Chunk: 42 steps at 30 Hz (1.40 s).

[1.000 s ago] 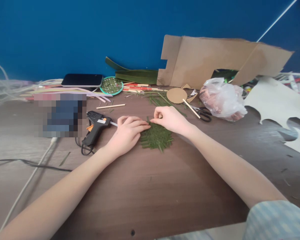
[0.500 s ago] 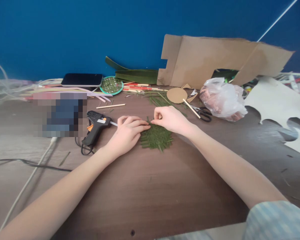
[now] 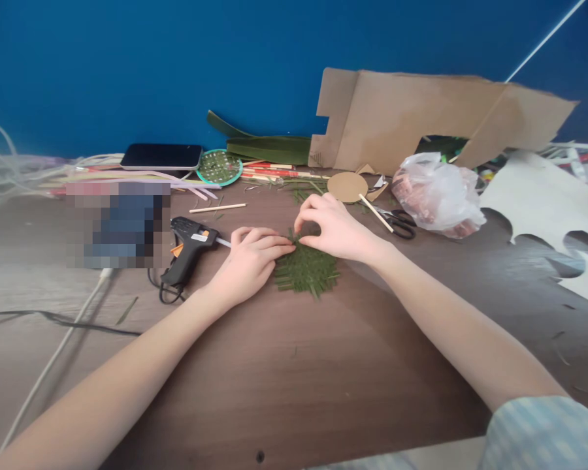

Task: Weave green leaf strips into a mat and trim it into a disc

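Observation:
A small mat woven from green leaf strips [image 3: 308,269] lies on the table in front of me. My left hand [image 3: 249,260] rests flat on its upper left edge, fingers stretched out and pressing it down. Over the mat's top edge is my right hand [image 3: 340,228], thumb and forefinger curved and slightly apart near a strip end that sticks up. I see nothing held between them. Left of my left hand lies a black glue gun [image 3: 190,251], its pale stick pointing towards my fingers.
Behind my hands lie a cardboard disc [image 3: 347,187], a pale stick [image 3: 376,213], scissors [image 3: 402,224] and a plastic bag [image 3: 438,196]. A teal-rimmed round piece [image 3: 219,168] sits beside a phone [image 3: 161,156]. Cardboard [image 3: 396,117] leans on the blue wall. A cable [image 3: 73,326] crosses the left side.
My right thumb and forefinger have parted from a pinch at the mat's top edge, and the hand has lifted a little. My left hand has stayed in place.

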Each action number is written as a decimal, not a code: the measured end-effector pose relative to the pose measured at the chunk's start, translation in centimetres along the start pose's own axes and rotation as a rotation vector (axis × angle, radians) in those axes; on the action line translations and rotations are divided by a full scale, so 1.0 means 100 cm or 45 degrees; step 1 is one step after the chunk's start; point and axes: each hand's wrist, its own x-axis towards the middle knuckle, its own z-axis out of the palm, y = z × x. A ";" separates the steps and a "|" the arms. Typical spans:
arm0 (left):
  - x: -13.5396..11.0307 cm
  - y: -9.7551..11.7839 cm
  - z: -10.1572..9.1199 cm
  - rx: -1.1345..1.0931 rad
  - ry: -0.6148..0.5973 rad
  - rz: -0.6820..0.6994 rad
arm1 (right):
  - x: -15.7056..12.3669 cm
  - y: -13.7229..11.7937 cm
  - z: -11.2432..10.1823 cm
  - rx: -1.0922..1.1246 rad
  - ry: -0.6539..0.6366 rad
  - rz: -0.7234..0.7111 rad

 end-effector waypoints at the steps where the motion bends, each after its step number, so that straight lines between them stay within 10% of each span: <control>1: 0.000 0.000 0.000 -0.001 -0.001 -0.004 | 0.000 -0.001 0.001 0.007 -0.009 -0.026; 22: 0.000 0.000 0.000 -0.014 -0.002 0.025 | 0.004 0.007 0.021 0.221 0.047 0.001; 42: -0.001 0.001 -0.001 -0.021 -0.035 0.020 | 0.002 0.012 -0.005 0.139 -0.124 0.192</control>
